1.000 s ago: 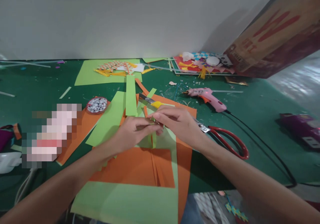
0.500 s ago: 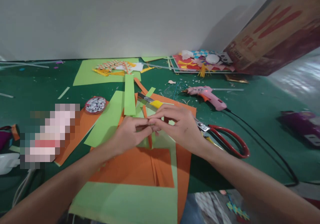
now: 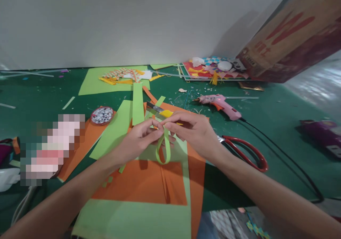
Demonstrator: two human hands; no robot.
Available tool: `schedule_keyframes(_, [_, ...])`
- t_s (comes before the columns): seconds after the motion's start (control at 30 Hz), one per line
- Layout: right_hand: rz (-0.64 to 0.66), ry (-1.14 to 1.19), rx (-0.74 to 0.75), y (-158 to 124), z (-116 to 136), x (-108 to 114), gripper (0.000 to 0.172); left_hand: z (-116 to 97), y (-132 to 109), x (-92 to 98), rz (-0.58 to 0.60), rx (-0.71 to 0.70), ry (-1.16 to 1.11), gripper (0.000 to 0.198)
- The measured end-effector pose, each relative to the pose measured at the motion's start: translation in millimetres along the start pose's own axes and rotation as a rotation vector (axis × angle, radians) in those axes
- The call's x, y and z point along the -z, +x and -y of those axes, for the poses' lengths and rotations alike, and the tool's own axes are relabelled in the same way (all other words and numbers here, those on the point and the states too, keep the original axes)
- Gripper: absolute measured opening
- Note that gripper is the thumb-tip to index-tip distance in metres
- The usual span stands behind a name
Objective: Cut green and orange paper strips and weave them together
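Note:
A narrow green paper strip [image 3: 167, 147] is bent into a hanging loop between my hands. My left hand [image 3: 142, 134] pinches near the top of the loop, fingers closed. Opposite it, the thumb and fingers of my right hand [image 3: 195, 130] press on the strip's upper end, touching the left fingertips. Below the loop lies an orange paper sheet [image 3: 128, 182] on a larger light green sheet [image 3: 133, 219]. A yellow-handled utility knife [image 3: 165, 113] rests just beyond the fingers. Red-handled scissors [image 3: 245, 150] sit partly behind my right hand and forearm.
A pink glue gun [image 3: 225, 105] with a black cord lies on the right. To the left are a round container of small pieces [image 3: 102, 115] and a blurred pink object [image 3: 55, 146]. Woven paper crafts [image 3: 122, 74] and a paper bag [image 3: 287, 36] stand at the back.
The green strip's loop now hangs clearly below my fingers, where before it was mostly hidden and seen edge-on. My fingertips have shifted slightly, and the view has tilted a little.

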State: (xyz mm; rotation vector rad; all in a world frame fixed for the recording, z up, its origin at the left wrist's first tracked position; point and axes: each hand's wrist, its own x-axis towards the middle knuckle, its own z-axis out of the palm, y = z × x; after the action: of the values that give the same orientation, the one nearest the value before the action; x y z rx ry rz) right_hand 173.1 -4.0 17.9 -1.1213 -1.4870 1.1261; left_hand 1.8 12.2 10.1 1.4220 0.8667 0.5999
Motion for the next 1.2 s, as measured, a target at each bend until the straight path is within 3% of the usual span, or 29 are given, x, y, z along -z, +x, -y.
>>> schedule_keyframes(0.57, [-0.083,-0.078,0.046,1.5,-3.5,-1.1,0.006,-6.3,-1.6,-5.9,-0.022,0.043,-0.164,0.017])
schedule_keyframes(0.97, [-0.061,-0.118,0.05,1.4,-2.0,-1.8,0.009,-7.6,-2.3,-3.6,-0.069,0.047,0.008,0.014])
schedule_keyframes(1.2, [-0.056,-0.136,0.061,1.0,-5.6,-1.6,0.005,-7.8,-2.0,-4.3,-0.047,0.033,-0.044,0.014])
